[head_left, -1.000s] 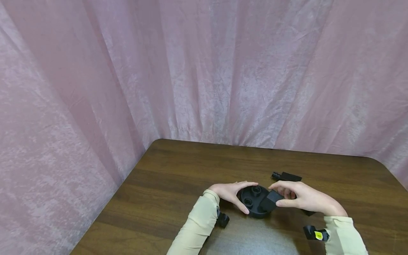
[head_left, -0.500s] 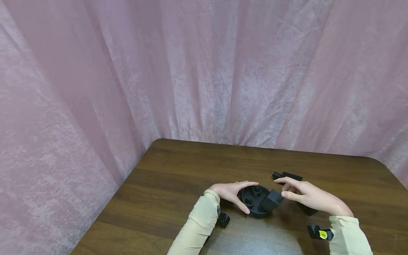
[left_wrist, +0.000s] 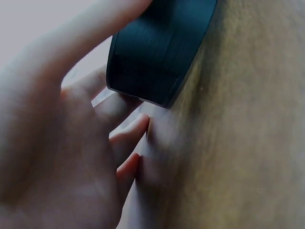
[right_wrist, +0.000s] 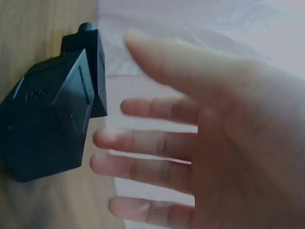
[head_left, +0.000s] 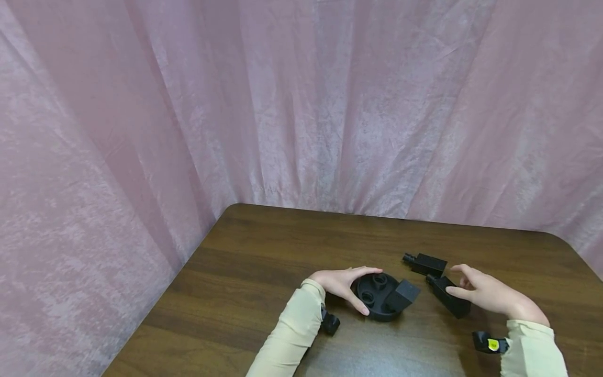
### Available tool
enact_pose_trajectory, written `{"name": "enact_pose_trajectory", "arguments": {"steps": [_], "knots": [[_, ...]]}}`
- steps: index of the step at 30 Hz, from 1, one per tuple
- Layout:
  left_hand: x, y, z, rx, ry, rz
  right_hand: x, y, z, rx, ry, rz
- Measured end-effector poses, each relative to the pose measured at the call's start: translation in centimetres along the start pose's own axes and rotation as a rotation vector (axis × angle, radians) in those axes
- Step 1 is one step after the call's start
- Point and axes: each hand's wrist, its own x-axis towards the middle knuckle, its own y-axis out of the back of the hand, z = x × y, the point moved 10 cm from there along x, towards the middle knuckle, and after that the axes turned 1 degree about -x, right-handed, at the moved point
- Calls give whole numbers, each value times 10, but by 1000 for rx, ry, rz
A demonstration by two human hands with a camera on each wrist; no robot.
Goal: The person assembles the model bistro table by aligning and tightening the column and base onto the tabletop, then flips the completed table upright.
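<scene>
Head view: left hand (head_left: 336, 283), fingers clamped on a black dish (head_left: 377, 313); socket block (head_left: 402, 295) inside at three o'clock. Right hand (head_left: 494, 297), fingers apart, near a loose block (head_left: 449, 299).

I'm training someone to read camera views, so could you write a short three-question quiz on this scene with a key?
1. True or false: the right hand grips nothing.
2. How many loose black blocks lie on the wooden table?
3. Multiple choice: what does the left hand hold?
A. A loose block
B. The round black base
C. The curtain

Key:
1. True; its wrist view shows the fingers around nothing.
2. Two.
3. B; its thumb and fingers are around the edge.
</scene>
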Motion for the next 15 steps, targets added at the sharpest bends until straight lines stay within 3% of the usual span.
{"name": "enact_pose_trajectory", "arguments": {"steps": [4,11,15], "knots": [[0,0,1,-6,-1,0,2,-4,9,4,-25,-8],[-1,0,1,-6,1,1,8,-24,20,70,-82,-123],[-1,0,1,-9,1,-1,11,-26,19,70,-75,-124]]}}
